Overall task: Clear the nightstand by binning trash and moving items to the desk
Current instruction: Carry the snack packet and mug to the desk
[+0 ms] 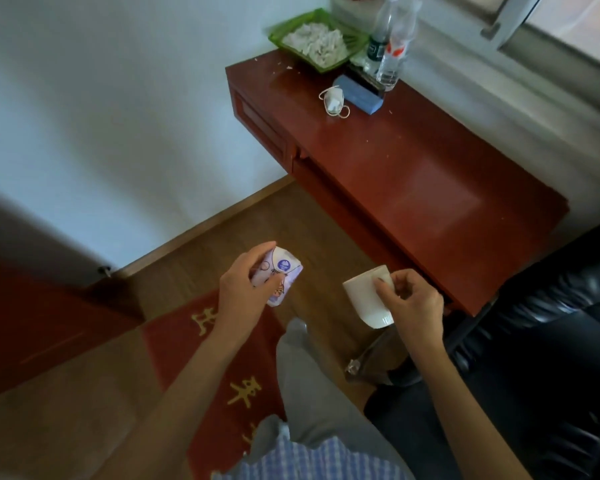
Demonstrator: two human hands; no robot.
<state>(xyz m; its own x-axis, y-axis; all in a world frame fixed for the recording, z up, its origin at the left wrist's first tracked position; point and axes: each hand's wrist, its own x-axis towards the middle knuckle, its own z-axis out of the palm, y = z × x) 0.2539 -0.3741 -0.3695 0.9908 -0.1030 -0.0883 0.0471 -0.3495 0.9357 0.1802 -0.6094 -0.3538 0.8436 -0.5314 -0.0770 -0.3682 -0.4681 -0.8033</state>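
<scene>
1. Above the wooden floor (201, 258), short of the desk (413, 174), both hands are raised and each carries one item.
2. Left hand (246, 285): fingers and thumb are curled round a small tissue packet (281, 271), white with purple print. The packet sits between thumb and fingers, its printed face upward, and is held clear of any surface.
3. Right hand (413, 303): the thumb presses the outer wall of a white cup (368, 296) and the fingers are curled at its far side. The cup is tilted, its mouth turned to the upper left. It is held just beside the near edge of the desk, not on it.
4. Desk, far end: a green tray (281, 39) of white scraps, two clear plastic bottles (392, 46) standing upright, a blue box (357, 95) lying just beside the bottles, and a white face mask (335, 102) just beside the box.
5. Desk, near end: bare red-brown surface with a few small white crumbs.
6. Floor: a red mat (208, 344) with yellow characters lies beneath the arms. A black chair (551, 334) stands at the right.
</scene>
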